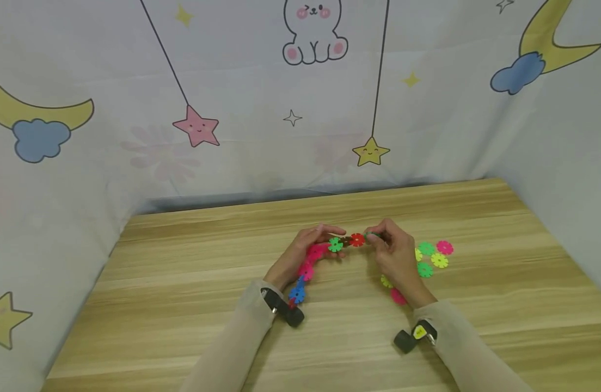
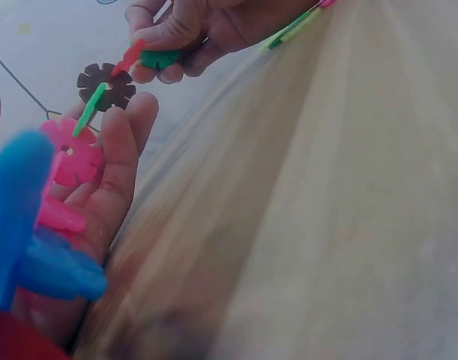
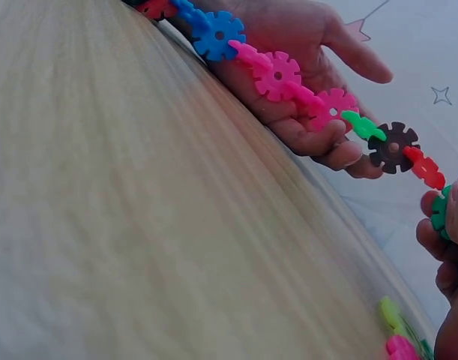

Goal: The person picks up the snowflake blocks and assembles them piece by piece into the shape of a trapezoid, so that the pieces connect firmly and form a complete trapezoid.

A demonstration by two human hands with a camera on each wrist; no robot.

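A chain of snowflake discs [image 1: 325, 250] runs from a blue disc [image 1: 296, 294] through pink ones and a green one to a brown disc [image 3: 393, 146] and a red disc [image 1: 357, 239]. My left hand [image 1: 305, 250] lies under the chain. The pink discs [image 3: 277, 75] rest on its relaxed fingers [image 2: 112, 172], and the thumb is held apart. My right hand [image 1: 396, 253] pinches a dark green disc [image 2: 160, 58] at the red end of the chain. Both hands hover just above the wooden table [image 1: 183, 283].
Several loose discs lie to the right of my right hand: green [image 1: 426, 249], pink [image 1: 445, 247], yellow-green [image 1: 439, 260]; a pink one [image 1: 398, 296] sits near the wrist. A printed curtain [image 1: 290, 109] walls the table at the back and both sides.
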